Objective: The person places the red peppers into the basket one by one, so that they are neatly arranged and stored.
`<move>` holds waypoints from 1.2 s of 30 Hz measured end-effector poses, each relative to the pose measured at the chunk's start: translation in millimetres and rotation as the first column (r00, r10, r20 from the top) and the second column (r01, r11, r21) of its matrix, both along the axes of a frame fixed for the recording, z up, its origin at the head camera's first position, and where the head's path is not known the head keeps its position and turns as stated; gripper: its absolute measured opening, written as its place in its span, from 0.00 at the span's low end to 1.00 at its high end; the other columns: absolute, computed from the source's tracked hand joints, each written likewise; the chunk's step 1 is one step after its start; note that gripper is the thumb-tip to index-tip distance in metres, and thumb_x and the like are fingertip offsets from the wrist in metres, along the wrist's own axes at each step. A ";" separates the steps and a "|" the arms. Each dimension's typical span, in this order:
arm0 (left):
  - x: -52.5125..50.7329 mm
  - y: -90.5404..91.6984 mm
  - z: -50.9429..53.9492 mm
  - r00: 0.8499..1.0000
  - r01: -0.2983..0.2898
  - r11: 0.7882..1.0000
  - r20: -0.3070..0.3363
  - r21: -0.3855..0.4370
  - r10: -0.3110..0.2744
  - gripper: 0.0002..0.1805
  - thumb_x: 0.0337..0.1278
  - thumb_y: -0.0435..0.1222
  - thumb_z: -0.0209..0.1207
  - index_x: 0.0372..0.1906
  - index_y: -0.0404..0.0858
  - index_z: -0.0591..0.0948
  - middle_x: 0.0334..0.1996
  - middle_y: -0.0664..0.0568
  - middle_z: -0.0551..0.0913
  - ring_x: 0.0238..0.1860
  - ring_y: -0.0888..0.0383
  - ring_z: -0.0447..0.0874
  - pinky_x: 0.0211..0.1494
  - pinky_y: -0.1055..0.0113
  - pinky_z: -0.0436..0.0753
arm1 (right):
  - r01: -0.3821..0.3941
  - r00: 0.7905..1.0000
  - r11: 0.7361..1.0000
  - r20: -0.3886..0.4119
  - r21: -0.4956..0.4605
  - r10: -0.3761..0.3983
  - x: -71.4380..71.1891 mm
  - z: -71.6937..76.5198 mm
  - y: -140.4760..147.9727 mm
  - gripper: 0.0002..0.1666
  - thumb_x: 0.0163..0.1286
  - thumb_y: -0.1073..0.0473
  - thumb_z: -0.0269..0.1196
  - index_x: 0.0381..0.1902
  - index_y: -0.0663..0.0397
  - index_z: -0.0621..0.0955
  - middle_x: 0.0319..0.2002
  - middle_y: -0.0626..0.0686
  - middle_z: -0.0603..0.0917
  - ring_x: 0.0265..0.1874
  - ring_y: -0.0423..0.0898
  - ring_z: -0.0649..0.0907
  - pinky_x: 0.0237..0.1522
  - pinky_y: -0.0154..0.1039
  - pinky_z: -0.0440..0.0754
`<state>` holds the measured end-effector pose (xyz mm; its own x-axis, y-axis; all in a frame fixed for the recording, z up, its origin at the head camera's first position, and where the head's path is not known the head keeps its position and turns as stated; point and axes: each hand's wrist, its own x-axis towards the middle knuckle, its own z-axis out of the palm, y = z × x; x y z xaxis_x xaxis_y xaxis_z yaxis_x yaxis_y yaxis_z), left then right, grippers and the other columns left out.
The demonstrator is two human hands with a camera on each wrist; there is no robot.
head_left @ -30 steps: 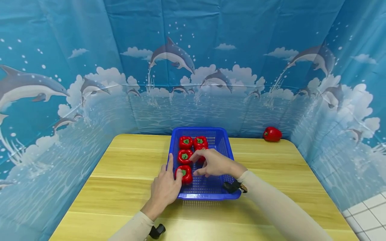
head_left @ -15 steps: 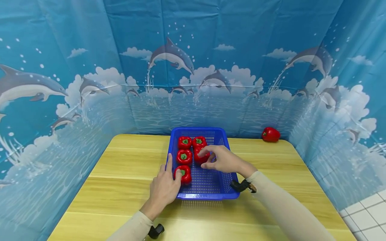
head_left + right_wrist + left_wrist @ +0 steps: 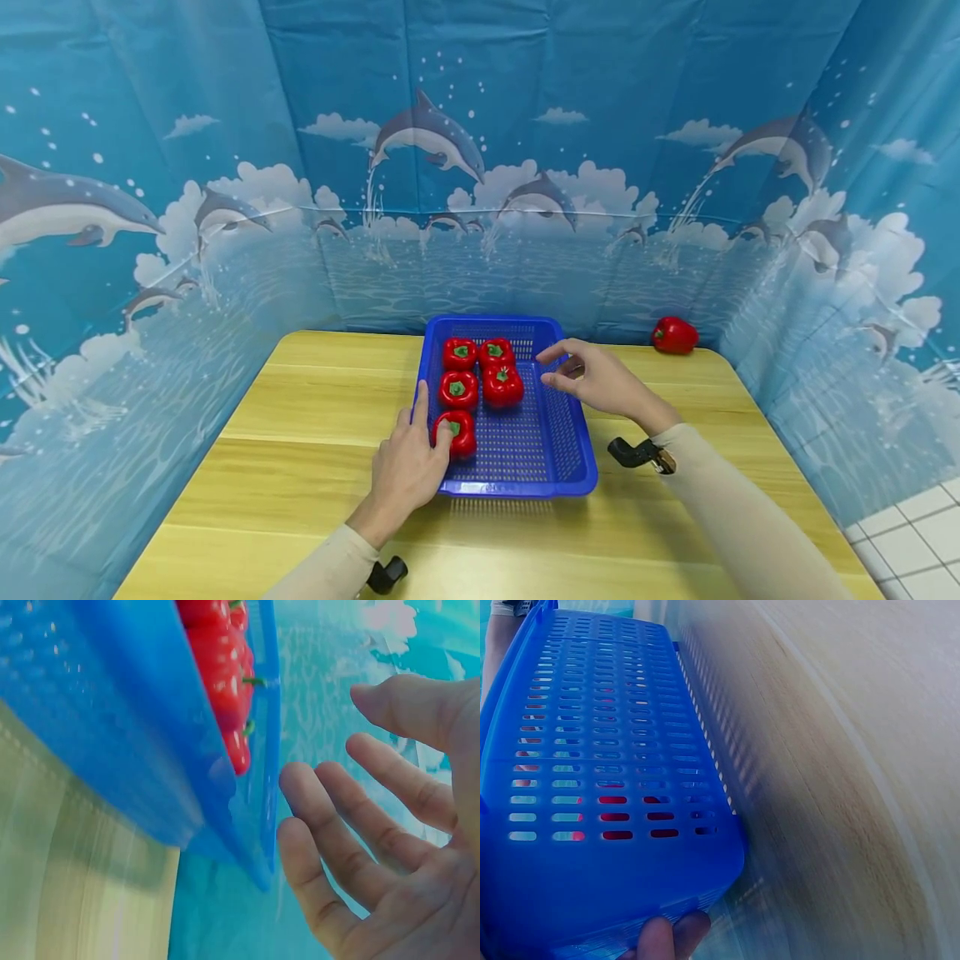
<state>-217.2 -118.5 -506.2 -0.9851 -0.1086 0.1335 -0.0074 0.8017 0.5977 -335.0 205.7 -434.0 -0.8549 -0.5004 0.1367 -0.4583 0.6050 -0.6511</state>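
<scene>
A blue mesh basket (image 3: 517, 489) holds several red bell peppers. Three stand in a left column, the front one (image 3: 465, 443) partly behind my left thumb; a far pepper (image 3: 496, 352) and a nearer pepper (image 3: 503, 387) stand to their right. My left hand (image 3: 411, 462) holds the basket's left side, thumb over the rim by the front pepper. Fingertips (image 3: 656, 941) show against the basket's outer wall in the left wrist view. My right hand (image 3: 600, 382) hovers over the basket's right rim, fingers loosely bent with nothing between them, as the right wrist view also shows.
Another red bell pepper (image 3: 675, 335) lies on its side at the table's far right corner. The yellow wooden table (image 3: 300, 433) carries the basket near its back edge. A dolphin-print curtain (image 3: 420, 275) hangs behind and along both sides.
My right hand has left the nearer right-column pepper and moved right, up to the basket's right rim. That pepper now shows fully. My left hand stays on the basket.
</scene>
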 end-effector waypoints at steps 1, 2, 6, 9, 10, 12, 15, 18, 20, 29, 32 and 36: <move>0.2 -0.1 -0.2 1.000 0.000 1.000 0.001 0.000 0.000 0.45 0.89 0.53 0.56 0.98 0.44 0.56 0.65 0.32 0.86 0.21 0.52 0.75 0.26 0.62 0.79 | 0.009 1.000 1.000 -0.005 -0.007 -0.009 -1.3 -0.1 3.1 0.19 0.86 0.50 0.73 0.70 0.45 0.88 0.66 0.55 0.92 0.54 0.50 0.94 0.56 0.49 0.96; 0.3 -0.1 -0.3 1.000 0.001 1.000 0.001 0.000 -0.001 0.45 0.89 0.53 0.56 0.98 0.44 0.56 0.66 0.32 0.85 0.21 0.52 0.76 0.26 0.62 0.80 | 0.017 1.000 1.000 -0.013 -0.013 -0.018 -2.4 -0.3 6.6 0.20 0.87 0.50 0.72 0.70 0.46 0.88 0.67 0.56 0.92 0.55 0.51 0.94 0.56 0.50 0.96; 0.8 -0.3 -0.4 1.000 0.004 1.000 -0.003 -0.007 -0.004 0.46 0.89 0.54 0.56 0.98 0.44 0.55 0.67 0.31 0.85 0.22 0.53 0.77 0.28 0.61 0.83 | 0.061 0.996 0.998 -0.056 -0.026 -0.062 -9.4 -4.3 21.4 0.21 0.88 0.53 0.71 0.72 0.51 0.87 0.70 0.61 0.90 0.60 0.56 0.94 0.60 0.54 0.96; 0.2 -1.1 -0.2 1.000 0.004 1.000 -0.001 -0.011 -0.004 0.46 0.89 0.54 0.56 0.98 0.44 0.55 0.69 0.31 0.85 0.24 0.52 0.78 0.30 0.59 0.87 | 0.100 0.992 0.994 -0.076 -0.039 -0.102 -16.2 -9.0 32.0 0.22 0.88 0.55 0.70 0.74 0.55 0.86 0.72 0.63 0.88 0.62 0.59 0.93 0.63 0.59 0.95; 0.1 -1.3 -0.2 1.000 0.003 1.000 0.001 -0.012 -0.003 0.46 0.89 0.54 0.56 0.98 0.44 0.55 0.69 0.31 0.85 0.24 0.52 0.79 0.31 0.58 0.88 | 0.108 0.991 0.993 -0.078 -0.046 -0.112 -18.3 -10.7 35.6 0.23 0.89 0.55 0.70 0.74 0.56 0.86 0.73 0.64 0.88 0.63 0.60 0.93 0.64 0.60 0.95; -0.7 -1.4 -0.5 1.000 0.002 1.000 0.003 -0.012 -0.002 0.46 0.88 0.53 0.57 0.98 0.44 0.55 0.70 0.31 0.85 0.25 0.52 0.80 0.33 0.56 0.90 | 0.133 0.988 0.990 -0.077 -0.051 -0.136 -22.7 -14.8 43.1 0.23 0.89 0.54 0.69 0.75 0.55 0.85 0.73 0.64 0.86 0.64 0.62 0.92 0.65 0.63 0.94; -1.0 -1.4 -0.4 1.000 -0.001 1.000 0.003 -0.016 0.001 0.46 0.88 0.53 0.57 0.98 0.44 0.56 0.72 0.31 0.84 0.26 0.51 0.81 0.34 0.54 0.91 | 0.161 0.985 0.985 -0.058 -0.058 -0.164 -29.3 -21.3 54.8 0.24 0.91 0.53 0.67 0.77 0.53 0.84 0.76 0.64 0.84 0.68 0.65 0.90 0.67 0.67 0.92; -0.5 -1.1 -0.1 1.000 -0.001 1.000 0.004 -0.021 0.001 0.46 0.88 0.53 0.57 0.98 0.44 0.56 0.71 0.31 0.85 0.25 0.51 0.80 0.31 0.56 0.88 | 0.200 0.978 0.978 -0.046 -0.055 -0.203 -35.7 -28.0 66.9 0.26 0.92 0.50 0.66 0.79 0.52 0.82 0.79 0.64 0.80 0.73 0.68 0.87 0.70 0.70 0.90; 0.3 -1.0 0.3 1.000 -0.001 1.000 0.006 -0.020 0.001 0.46 0.88 0.53 0.57 0.98 0.44 0.56 0.68 0.32 0.85 0.24 0.51 0.78 0.29 0.59 0.85 | 0.222 0.974 0.974 -0.043 -0.053 -0.225 -40.2 -32.4 74.3 0.29 0.92 0.50 0.65 0.82 0.54 0.80 0.80 0.66 0.78 0.75 0.71 0.84 0.72 0.71 0.88; 0.0 -0.5 0.1 1.000 -0.009 0.999 0.013 -0.031 0.010 0.47 0.87 0.52 0.59 0.98 0.45 0.56 0.70 0.32 0.85 0.25 0.51 0.79 0.30 0.58 0.86 | 0.342 0.938 0.938 -0.034 -0.056 -0.344 -69.5 -60.9 111.6 0.39 0.92 0.49 0.64 0.89 0.63 0.69 0.84 0.76 0.66 0.78 0.79 0.75 0.74 0.78 0.82; 0.0 -0.3 0.4 1.000 -0.007 0.999 0.018 -0.031 0.007 0.47 0.87 0.52 0.59 0.98 0.44 0.55 0.70 0.32 0.85 0.25 0.51 0.78 0.30 0.59 0.85 | 0.381 0.921 0.923 -0.074 -0.051 -0.383 -78.7 -68.6 125.4 0.40 0.91 0.52 0.65 0.90 0.65 0.67 0.85 0.79 0.62 0.79 0.81 0.70 0.73 0.80 0.78; -1.5 -0.3 1.6 1.000 -0.008 1.000 0.006 -0.025 0.008 0.47 0.87 0.51 0.59 0.98 0.44 0.55 0.68 0.32 0.85 0.23 0.53 0.76 0.26 0.61 0.81 | 0.434 0.892 0.899 -0.112 -0.058 -0.438 -91.3 -74.7 140.1 0.42 0.90 0.55 0.65 0.90 0.67 0.65 0.87 0.81 0.55 0.81 0.84 0.60 0.71 0.85 0.71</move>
<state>-218.7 -118.8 -504.6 -0.9849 -0.1134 0.1305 -0.0175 0.8164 0.5772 -426.3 345.9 -508.7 -0.9626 -0.0753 0.2602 -0.2282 0.7427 -0.6296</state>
